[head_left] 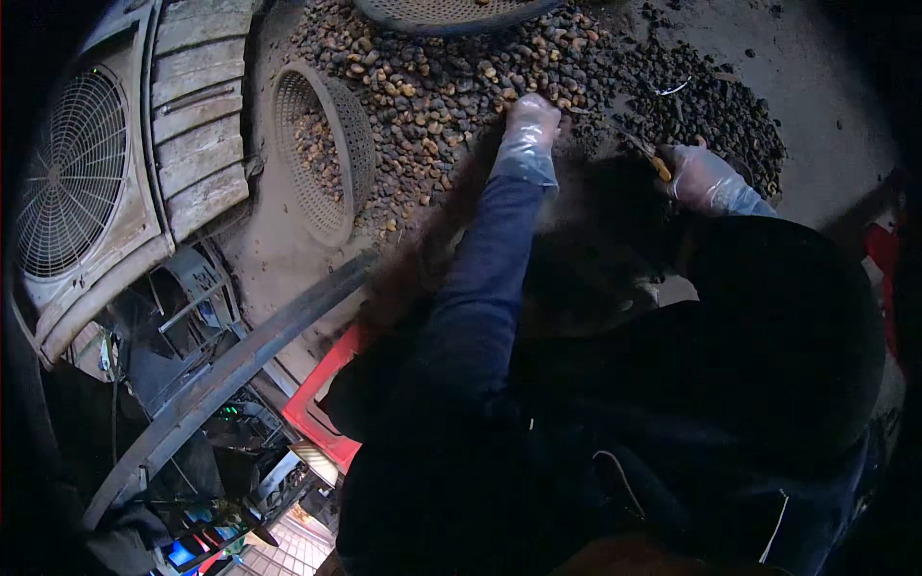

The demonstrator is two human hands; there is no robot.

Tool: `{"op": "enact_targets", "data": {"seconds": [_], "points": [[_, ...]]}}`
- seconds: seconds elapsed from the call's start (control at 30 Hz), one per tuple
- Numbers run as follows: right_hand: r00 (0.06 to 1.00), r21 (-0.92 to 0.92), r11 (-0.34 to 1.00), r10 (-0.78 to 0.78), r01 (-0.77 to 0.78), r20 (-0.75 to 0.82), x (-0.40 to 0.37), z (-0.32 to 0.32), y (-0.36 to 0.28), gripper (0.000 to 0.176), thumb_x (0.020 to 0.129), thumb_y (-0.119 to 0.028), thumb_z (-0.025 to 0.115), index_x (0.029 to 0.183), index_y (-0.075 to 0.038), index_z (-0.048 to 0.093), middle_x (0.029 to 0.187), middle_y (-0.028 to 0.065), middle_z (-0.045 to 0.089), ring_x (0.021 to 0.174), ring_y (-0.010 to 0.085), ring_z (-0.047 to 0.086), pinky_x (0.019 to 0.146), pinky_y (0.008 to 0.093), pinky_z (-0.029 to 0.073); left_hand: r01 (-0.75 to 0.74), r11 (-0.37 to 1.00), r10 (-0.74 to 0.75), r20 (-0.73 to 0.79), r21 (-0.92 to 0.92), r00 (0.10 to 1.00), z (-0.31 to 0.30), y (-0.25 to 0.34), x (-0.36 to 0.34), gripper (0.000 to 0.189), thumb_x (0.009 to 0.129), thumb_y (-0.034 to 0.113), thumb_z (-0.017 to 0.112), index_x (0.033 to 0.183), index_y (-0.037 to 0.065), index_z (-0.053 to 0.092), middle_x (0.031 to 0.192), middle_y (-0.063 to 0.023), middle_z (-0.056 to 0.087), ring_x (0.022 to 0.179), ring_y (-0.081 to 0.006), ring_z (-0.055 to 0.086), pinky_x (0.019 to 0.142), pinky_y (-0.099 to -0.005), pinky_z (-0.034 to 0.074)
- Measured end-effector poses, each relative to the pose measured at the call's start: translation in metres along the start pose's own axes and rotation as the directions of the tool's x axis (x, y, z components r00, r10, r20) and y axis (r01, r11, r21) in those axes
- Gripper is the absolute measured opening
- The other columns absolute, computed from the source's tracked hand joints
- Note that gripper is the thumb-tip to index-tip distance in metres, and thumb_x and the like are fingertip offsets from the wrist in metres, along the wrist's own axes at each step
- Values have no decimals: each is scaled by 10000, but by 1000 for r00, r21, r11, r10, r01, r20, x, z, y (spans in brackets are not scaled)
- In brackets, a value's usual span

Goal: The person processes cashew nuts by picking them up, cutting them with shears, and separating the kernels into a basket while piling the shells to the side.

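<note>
While the big heap of brown nuts (pixel 432 86) spreads on the ground ahead of me, between the round mesh basket (pixel 327 144) and the darker heap (pixel 711 106), I think it is best to pick from its near edge, so nothing rolls away. My left hand (pixel 531 117), in a thin clear glove, reaches out with the arm long, fingers dipping into the nuts; closed or not, I cannot tell. My right hand (pixel 706 178) is bent closer, wrapped on a small yellow-handled tool (pixel 661 170).
</note>
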State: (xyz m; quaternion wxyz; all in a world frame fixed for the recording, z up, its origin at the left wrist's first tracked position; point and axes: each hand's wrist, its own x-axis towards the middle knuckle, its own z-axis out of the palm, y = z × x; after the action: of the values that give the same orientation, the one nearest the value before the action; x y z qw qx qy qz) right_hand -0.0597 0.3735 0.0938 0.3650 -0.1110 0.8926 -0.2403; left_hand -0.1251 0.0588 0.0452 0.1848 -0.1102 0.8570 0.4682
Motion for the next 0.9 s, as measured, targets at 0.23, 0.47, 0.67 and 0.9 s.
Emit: {"op": "enact_targets", "data": {"seconds": [0.23,0.47,0.67,0.9], "points": [[991,-28,994,-105,103,-82,-6,-18,-27,398,873,-229,809,1188,-13,695,1003,234,743,1006,442,713,926,509,569,452,357,-162,422,-817,892,12,63,-78,214,1086,135,640,1242,3,578,1076,-68,639,763,-80,621,641,-169,586],[977,-21,984,-180,178,-112,-6,-6,-17,370,880,-225,801,1164,-11,699,991,234,746,966,444,720,842,512,584,445,230,-273,381,-866,883,44,63,-92,50,1108,94,571,1130,51,561,1016,-45,570,804,-112,584,649,-183,520],[997,-106,993,-35,42,61,5,4,-11,384,874,-221,790,1212,-57,708,1058,208,760,1009,416,735,868,494,600,451,106,-315,400,-886,861,57,52,-94,78,1097,68,596,1159,29,569,1019,-59,569,805,-137,582,657,-200,539],[985,-220,972,111,-80,131,-21,-24,-47,374,952,-283,713,1278,-99,703,1097,196,770,1044,394,753,877,506,605,414,-16,-327,396,-910,858,74,39,-98,100,1095,105,629,1134,14,614,1031,-73,614,861,-157,622,678,-216,570]]}}
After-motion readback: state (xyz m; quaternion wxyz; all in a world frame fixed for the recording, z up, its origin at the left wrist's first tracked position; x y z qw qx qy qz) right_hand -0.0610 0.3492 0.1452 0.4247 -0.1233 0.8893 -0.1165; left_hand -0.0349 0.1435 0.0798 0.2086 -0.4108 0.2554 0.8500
